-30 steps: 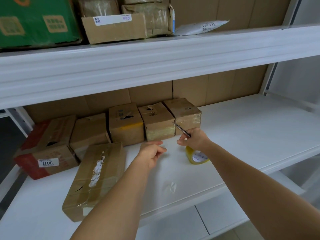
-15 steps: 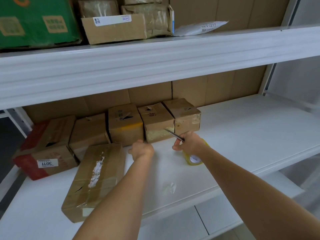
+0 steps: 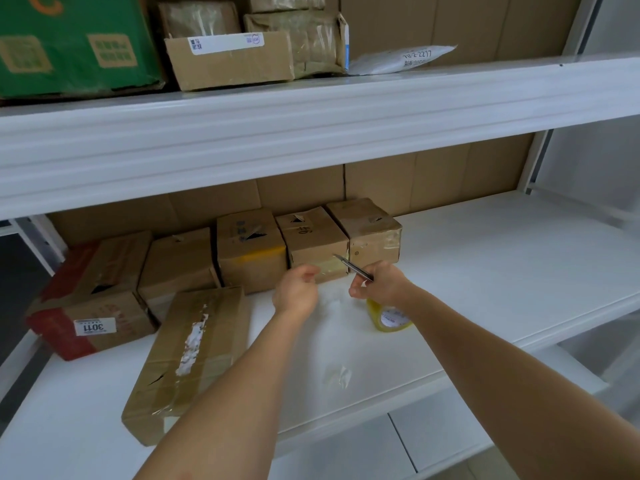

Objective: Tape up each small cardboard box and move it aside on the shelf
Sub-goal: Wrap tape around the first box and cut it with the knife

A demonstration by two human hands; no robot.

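Before the row of small cardboard boxes (image 3: 311, 244) on the white shelf (image 3: 485, 271): right hand (image 3: 382, 284) grasping a thin metal blade (image 3: 351, 266); left hand (image 3: 296, 291) loosely curled, contents indiscernible; yellow tape roll (image 3: 389, 318) just beneath the right hand.

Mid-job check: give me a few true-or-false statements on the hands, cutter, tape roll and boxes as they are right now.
1. The right hand holds a slim metal cutter. True.
2. The yellow roll of clear tape sits on the upper shelf. False: it lies on the white lower shelf, under the right wrist.
3. The left hand grips the tape roll. False: it is apart from the roll, in front of the small brown cardboard box marked in black.
4. A long flat taped cardboard box lies in front of the row. True.
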